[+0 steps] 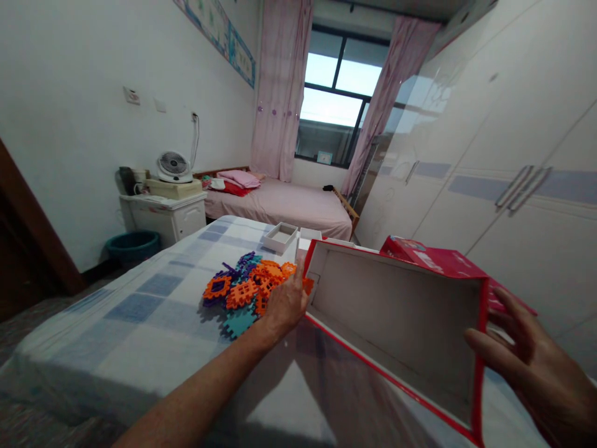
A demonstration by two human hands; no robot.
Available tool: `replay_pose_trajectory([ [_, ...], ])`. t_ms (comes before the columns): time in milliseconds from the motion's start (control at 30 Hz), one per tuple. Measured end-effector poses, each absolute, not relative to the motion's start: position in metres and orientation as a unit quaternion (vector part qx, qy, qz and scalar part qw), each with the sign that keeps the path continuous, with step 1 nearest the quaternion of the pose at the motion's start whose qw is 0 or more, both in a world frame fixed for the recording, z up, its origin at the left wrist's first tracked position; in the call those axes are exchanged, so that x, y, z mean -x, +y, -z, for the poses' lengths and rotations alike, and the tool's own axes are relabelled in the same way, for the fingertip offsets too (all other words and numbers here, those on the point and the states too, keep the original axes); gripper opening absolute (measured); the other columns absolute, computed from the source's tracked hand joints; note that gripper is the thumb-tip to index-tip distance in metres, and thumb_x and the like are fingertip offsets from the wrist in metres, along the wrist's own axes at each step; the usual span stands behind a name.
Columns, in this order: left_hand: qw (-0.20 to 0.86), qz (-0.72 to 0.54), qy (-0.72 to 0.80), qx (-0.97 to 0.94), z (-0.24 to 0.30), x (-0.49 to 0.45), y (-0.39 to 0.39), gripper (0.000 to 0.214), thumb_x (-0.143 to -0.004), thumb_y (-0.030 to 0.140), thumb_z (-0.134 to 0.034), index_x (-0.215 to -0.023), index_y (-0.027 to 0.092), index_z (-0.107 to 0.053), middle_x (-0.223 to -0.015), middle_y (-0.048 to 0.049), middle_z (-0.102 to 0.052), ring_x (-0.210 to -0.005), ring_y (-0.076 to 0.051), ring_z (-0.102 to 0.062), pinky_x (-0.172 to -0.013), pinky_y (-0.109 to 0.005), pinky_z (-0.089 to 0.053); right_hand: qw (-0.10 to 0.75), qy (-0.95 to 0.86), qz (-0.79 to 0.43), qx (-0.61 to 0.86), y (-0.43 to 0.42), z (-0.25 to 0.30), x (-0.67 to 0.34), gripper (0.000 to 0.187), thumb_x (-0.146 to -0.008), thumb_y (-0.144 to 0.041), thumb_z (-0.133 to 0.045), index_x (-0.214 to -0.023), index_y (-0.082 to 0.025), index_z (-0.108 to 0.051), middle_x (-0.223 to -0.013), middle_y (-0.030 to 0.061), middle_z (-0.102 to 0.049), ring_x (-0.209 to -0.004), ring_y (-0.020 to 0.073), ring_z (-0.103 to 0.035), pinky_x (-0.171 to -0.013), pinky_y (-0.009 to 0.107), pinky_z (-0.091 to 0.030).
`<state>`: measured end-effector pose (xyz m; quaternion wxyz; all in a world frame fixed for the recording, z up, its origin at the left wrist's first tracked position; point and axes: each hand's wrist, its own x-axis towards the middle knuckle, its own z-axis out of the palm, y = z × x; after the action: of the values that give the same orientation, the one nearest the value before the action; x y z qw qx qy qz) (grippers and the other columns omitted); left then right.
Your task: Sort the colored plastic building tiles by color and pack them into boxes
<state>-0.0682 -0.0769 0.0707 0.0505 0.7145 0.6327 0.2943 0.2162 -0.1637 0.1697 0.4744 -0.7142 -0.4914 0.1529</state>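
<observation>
A large cardboard box (396,317) with red edges and a grey inside is tilted so its open side faces me; nothing shows in it. My left hand (288,297) grips its left end, index finger pointing up along the edge. At the opposite end, my right hand (527,348) has its thumb over the red rim and its fingers behind the wall. Just left of my left hand lies a pile of plastic interlocking pieces, with orange pieces (242,294), purple pieces (228,269) and teal pieces (239,322). My left hand and forearm partly cover the pile.
A small white open box (280,238) stands behind the pile, on the checked cloth (163,285). Behind the large box lies a red printed box lid (433,258). Farther back are a bed (289,202), a fan (174,167) on a cabinet, and a wardrobe (471,143) at right.
</observation>
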Motion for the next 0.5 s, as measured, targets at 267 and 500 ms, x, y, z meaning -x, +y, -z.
replay_pose_trajectory([
  [267, -0.050, -0.287, 0.577, -0.763, -0.085, 0.065, -0.076, 0.051, -0.078, 0.007, -0.049, -0.126, 0.025, -0.047, -0.136, -0.0095, -0.041, -0.116, -0.023, -0.050, -0.086, -0.033, -0.048, 0.542, -0.478, -0.169, 0.670, -0.176, -0.164, -0.213, 0.086, -0.044, -0.057, -0.072, -0.124, -0.059, -0.041, -0.135, -0.0015, -0.049, -0.123, 0.0293, -0.047, -0.084, 0.030, -0.049],
  [500, 0.046, -0.253, 0.574, -0.777, -0.081, 0.054, -0.075, 0.019, -0.081, 0.010, -0.046, -0.095, 0.017, -0.057, -0.118, -0.0153, -0.051, -0.102, -0.025, -0.056, -0.081, -0.039, -0.050, 0.546, -0.465, -0.150, 0.680, -0.176, -0.142, -0.229, 0.084, -0.043, -0.059, -0.069, -0.122, -0.064, -0.039, -0.131, 0.0007, -0.050, -0.123, 0.0309, -0.046, -0.080, 0.033, -0.049],
])
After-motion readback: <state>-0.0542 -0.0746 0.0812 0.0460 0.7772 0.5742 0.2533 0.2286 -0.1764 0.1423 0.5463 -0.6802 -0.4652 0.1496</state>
